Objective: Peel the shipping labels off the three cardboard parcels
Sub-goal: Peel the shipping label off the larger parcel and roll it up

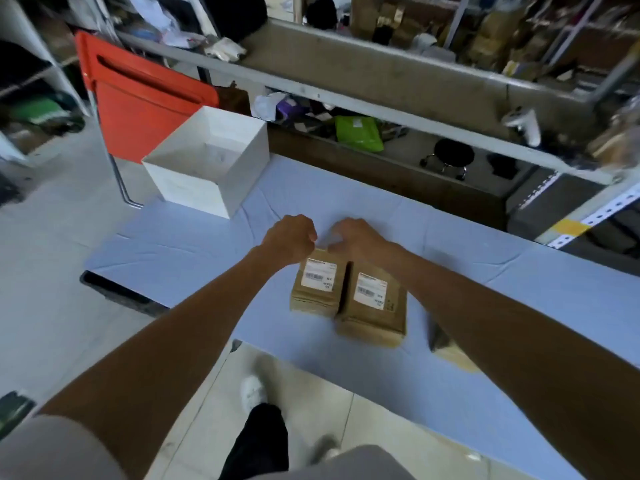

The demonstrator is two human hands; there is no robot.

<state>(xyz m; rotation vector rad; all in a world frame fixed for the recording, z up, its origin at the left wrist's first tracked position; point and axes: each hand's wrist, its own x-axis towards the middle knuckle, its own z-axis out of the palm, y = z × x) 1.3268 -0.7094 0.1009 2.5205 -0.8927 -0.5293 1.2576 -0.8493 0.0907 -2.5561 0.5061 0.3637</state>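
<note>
Two cardboard parcels are seen side by side, touching or nearly so, on a table covered in pale blue cloth (450, 265): the left parcel (317, 289) and the right parcel (375, 306), each with a white shipping label on top, the left label (319, 274) and the right label (370, 288); print on both is too blurred to be read. A third parcel (450, 355) is glimpsed near the table's front edge, mostly hidden under the right forearm, so only a tan corner is shown and no label can be made out. Both hands are held at the far end of the two parcels, close together. The left hand (289, 239) is curled into a loose fist above the far edge of the left parcel; whether anything is pinched cannot be told, since the fingertips are turned away. The right hand (356, 237) is bent with fingers curled downward behind the parcels; its grip cannot be told either, and contact with the cardboard is hidden. A white open box (207, 161) is set at the table's far left corner, with an orange chair (138, 98) behind it. Shelving behind is cluttered and blurred. A white shoe (252, 393) is seen on the floor below.
</note>
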